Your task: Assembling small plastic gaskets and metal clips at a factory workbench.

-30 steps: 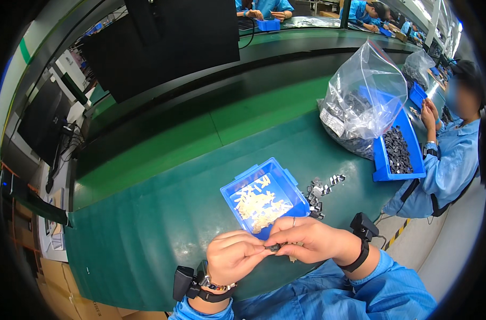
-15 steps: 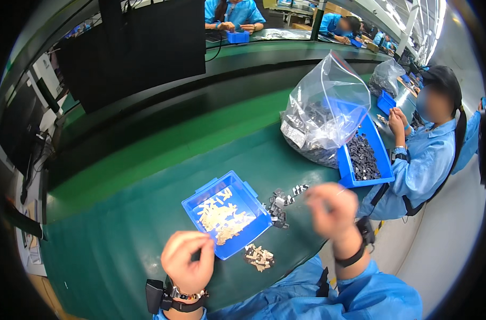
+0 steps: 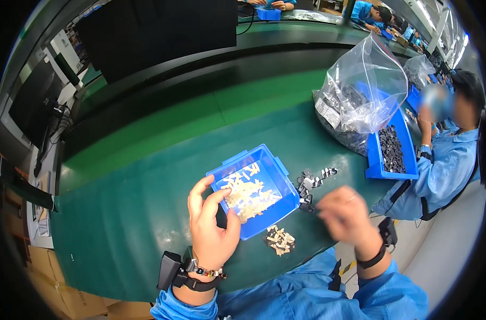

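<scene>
My left hand point(image 3: 213, 226) is at the left side of a blue plastic tray point(image 3: 290, 207), fingers apart and reaching over its wall. Its fingertips are by the small pale cream strips point(image 3: 248, 197) scattered on the tray floor. To the right of the tray, my right hand point(image 3: 347, 213) hovers with bent fingers, smeared by motion; whether it holds anything does not show. Beside the tray lies a loose cluster of small black and grey pieces point(image 3: 307, 184). Closer to me sits a little heap of cream strips mixed with dark bits point(image 3: 279, 240).
A large clear plastic bag point(image 3: 355, 101) of dark pieces stands at the back right. Against it is a blue bin point(image 3: 395, 175) full of small black parts. A co-worker in blue point(image 3: 440, 154) sits on the right. A black panel point(image 3: 163, 37) rises behind the green table point(image 3: 125, 229).
My left hand has gone from curled fingers at the tray's near-left corner to spread fingers over its left wall. The whole view has shifted, so things appear farther right and higher.
</scene>
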A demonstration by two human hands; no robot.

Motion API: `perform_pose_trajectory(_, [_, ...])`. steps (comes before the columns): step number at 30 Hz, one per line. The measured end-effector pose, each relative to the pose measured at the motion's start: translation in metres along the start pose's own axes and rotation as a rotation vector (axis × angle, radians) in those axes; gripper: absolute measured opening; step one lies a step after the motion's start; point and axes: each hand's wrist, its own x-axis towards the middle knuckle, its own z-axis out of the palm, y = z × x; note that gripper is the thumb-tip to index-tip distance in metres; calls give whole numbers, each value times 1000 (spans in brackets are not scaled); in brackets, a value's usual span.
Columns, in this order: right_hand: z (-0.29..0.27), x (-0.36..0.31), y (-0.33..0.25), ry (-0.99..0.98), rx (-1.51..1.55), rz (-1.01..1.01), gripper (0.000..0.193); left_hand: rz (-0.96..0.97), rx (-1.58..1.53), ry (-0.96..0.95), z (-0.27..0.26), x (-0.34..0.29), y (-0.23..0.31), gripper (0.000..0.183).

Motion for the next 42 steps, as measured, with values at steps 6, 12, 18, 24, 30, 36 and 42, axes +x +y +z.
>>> perform_pose_trajectory(6, [54, -3, -42, -247, 100, 60, 18, 11, -15, 20, 0, 3, -3, 38])
perform_pose_trajectory(12, [57, 3, -44, -277, 108, 165, 13, 26, -13, 16, -2, 4, -2, 39])
perform_pose_trajectory(18, [35, 16, -53, -237, 543, 381, 3, 43, -7, 55, -10, 5, 10, 29])
perform_pose_trajectory(24, [38, 46, -59, -23, 623, 249, 11, 272, 4, -255, -15, 5, 21, 18])
perform_pose_trajectory(30, [48, 62, -65, 51, 614, 150, 12, 211, -101, -209, -16, 2, 16, 11])
perform_pose_trajectory(36, [52, 67, -67, 55, 476, 53, 14, 136, -230, -182, -13, 1, 12, 10])
perform_pose_trajectory(42, [53, 67, -69, 53, 381, 14, 16, 167, -154, -157, -15, 2, 13, 10])
